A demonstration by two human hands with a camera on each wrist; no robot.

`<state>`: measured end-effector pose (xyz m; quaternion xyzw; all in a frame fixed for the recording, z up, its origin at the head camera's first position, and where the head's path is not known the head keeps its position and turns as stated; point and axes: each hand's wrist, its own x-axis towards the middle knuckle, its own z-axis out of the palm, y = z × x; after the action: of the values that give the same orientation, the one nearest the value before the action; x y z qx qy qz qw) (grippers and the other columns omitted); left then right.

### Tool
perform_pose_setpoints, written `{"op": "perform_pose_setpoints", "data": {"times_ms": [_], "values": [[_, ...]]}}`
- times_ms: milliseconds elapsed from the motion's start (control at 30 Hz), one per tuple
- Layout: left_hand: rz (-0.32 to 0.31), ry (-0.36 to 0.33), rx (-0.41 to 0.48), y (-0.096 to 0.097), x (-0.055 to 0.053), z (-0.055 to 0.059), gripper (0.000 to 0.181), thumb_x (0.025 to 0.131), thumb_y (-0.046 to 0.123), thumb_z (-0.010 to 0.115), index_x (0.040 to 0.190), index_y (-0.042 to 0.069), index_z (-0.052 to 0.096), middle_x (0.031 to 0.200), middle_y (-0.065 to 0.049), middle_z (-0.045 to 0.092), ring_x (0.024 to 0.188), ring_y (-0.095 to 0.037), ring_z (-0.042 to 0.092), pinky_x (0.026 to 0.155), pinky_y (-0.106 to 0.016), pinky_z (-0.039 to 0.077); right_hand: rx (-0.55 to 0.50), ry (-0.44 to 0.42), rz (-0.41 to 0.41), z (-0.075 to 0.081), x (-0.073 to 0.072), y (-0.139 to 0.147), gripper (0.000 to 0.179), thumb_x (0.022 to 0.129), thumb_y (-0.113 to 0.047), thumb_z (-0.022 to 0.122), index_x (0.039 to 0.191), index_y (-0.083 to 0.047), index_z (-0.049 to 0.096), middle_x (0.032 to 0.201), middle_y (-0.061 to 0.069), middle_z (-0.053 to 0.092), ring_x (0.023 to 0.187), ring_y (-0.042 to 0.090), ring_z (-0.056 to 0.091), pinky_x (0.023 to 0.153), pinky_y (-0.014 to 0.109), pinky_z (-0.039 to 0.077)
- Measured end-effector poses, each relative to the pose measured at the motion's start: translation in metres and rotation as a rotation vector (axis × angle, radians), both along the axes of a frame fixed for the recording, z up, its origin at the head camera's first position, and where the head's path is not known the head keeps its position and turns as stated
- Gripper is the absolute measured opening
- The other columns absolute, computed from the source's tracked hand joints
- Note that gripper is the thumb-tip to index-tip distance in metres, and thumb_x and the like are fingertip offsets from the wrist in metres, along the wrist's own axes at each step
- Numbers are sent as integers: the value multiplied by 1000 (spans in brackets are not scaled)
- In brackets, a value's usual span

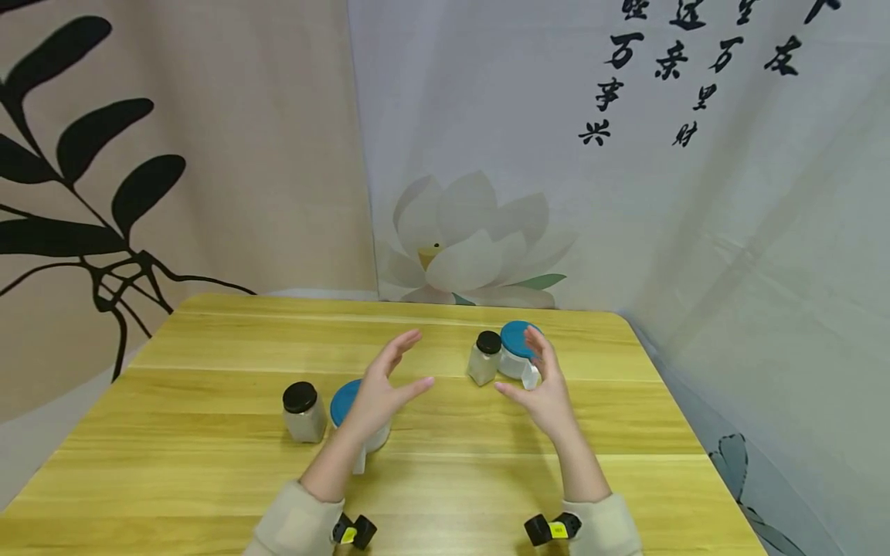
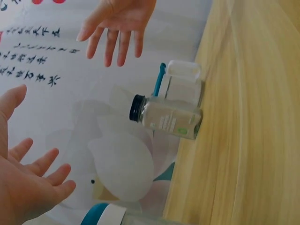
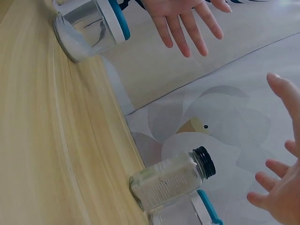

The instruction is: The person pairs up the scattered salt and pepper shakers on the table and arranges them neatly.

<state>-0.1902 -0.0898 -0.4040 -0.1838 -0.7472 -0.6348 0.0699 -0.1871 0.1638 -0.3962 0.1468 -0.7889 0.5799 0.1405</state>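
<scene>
Both hands hover above the table with fingers spread and nothing held, palms turned toward each other. My left hand (image 1: 381, 394) overlaps a blue-lidded clear jar with a handle (image 1: 345, 401) in the head view, hiding part of it. Left of that jar stands a square glass jar with a black lid (image 1: 304, 413). On the right, my right hand (image 1: 545, 390) is in front of a second blue-lidded jar (image 1: 514, 364). Close beside it is another black-lidded glass jar (image 1: 484, 359), holding pale contents. All the jars stand upright with lids on.
The jars stand on a yellow wood-grain table (image 1: 445, 494). Behind it hangs a pale curtain (image 1: 487, 116) printed with a lotus and black characters. A beige panel with dark leaves (image 1: 76, 54) is at the left. Each wrist wears a small black camera (image 1: 552, 530).
</scene>
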Motion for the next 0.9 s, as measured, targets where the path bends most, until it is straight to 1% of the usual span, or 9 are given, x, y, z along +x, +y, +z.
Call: {"op": "perform_pose_setpoints", "data": {"times_ms": [133,233,367,433,667,767,900], "values": [[0,-44,12,9,7,14,67,85,5,73,143,2,39,143,-15,43,135,-30,33,111,-46,21,11,-5,-18,-1,-1,4,88,75,4,79,146,3,27,147,21,31,134,42,28,108,54,22],[1,-75,19,15,7,15,67,85,8,73,143,4,40,144,-14,43,136,-28,32,111,-44,21,14,-12,-33,-3,-1,8,87,76,3,78,146,3,27,147,22,31,134,42,28,108,54,22],[15,-64,9,22,5,15,67,84,9,75,142,4,42,142,-13,45,135,-28,34,111,-43,22,15,-33,-55,-5,-3,12,86,77,2,78,146,2,27,147,21,31,135,41,27,109,52,22],[22,-59,7,25,4,14,67,83,10,75,141,4,43,141,-12,47,134,-27,36,110,-43,23,19,-42,-63,-6,-4,14,86,77,1,78,147,2,26,147,21,31,135,41,27,109,52,22],[9,-46,34,35,-1,8,65,82,5,75,140,1,44,139,-16,47,133,-33,37,109,-49,25,19,-48,-69,-6,-7,20,87,78,1,78,147,3,24,148,21,29,135,41,26,108,55,21],[10,-51,32,39,-4,7,65,82,5,75,140,2,44,139,-16,48,133,-33,36,109,-50,25,25,-49,-74,-7,-7,21,87,78,0,78,147,3,25,149,22,29,135,41,26,108,55,21],[19,-52,32,45,-18,-10,68,82,6,76,141,4,43,141,-14,46,133,-32,35,109,-50,24,34,-57,-88,-8,-9,23,87,78,0,78,147,2,25,148,23,28,135,41,26,108,54,22]]}}
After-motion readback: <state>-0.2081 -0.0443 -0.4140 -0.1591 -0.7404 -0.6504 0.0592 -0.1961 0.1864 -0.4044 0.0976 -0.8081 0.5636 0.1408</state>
